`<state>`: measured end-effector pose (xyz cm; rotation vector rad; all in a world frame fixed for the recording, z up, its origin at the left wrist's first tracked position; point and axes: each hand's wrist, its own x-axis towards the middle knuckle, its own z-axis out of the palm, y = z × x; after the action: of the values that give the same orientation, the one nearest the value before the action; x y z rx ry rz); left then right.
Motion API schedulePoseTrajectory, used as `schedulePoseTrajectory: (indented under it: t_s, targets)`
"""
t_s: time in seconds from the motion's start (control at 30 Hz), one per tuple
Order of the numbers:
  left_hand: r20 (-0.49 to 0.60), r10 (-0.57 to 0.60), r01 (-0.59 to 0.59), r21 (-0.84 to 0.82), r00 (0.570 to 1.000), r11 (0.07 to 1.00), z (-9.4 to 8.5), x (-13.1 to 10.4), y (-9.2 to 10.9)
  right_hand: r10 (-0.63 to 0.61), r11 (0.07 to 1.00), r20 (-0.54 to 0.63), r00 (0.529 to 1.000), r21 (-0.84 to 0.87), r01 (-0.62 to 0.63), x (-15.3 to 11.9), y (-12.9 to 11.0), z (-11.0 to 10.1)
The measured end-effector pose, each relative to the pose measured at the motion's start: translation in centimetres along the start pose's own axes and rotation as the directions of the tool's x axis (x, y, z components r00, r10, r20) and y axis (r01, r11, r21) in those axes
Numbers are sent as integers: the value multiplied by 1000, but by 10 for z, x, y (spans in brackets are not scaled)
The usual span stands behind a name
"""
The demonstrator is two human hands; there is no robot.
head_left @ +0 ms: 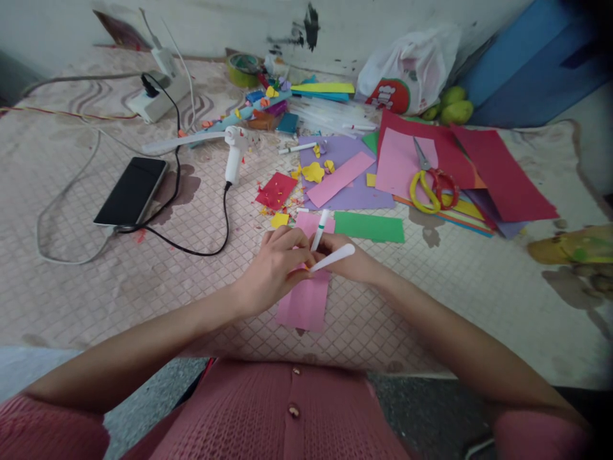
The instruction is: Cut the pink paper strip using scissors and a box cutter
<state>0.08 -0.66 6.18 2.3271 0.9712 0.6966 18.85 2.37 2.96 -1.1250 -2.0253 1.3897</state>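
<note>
My left hand (280, 259) is closed, its thumb and fingers pinching near the lower end of a white tapered stick (335, 257). A bit of orange shows at the fingertips. My right hand (347, 259) is closed against the left, its fingers partly hidden. A white marker with a green band (320, 229) stands up tilted between the hands, seemingly in the right hand's fingers. Under both hands lies a pink paper strip (302, 310), creased lengthwise. Beside the right hand is a green paper rectangle (368, 227). A yellow paper scrap (280, 220) lies just beyond the left hand.
A white glue gun (234, 156) and a phone (131, 191) lie left, with cables running to a power strip (158, 99). Red-and-yellow scissors (431, 185) rest on coloured paper sheets (507, 172) at right. Clear sticks (330, 115), tape (243, 70) and a plastic bag (409, 67) are behind.
</note>
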Motion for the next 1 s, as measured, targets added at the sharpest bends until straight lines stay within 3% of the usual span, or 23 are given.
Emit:
schedulePoseTrajectory:
  t_s: [0.17, 0.5, 0.77, 1.0]
  targets:
    - [15, -17, 17, 6, 1000, 1000, 0, 0, 0, 23, 1000, 95, 995, -18, -21, 8, 7, -3]
    - [17, -35, 35, -7, 999, 999, -1, 1, 0, -21, 997, 115, 993, -68, 29, 14, 12, -3]
    - [5, -30, 30, 0, 1000, 1000, -1, -2, 0, -32, 991, 244, 969, -117, 62, 22, 8, -6]
    - [-8, -21, 21, 1, 1000, 1000, 1, -2, -1, -21, 993, 256, 966, -111, 51, 23, 7, -6]
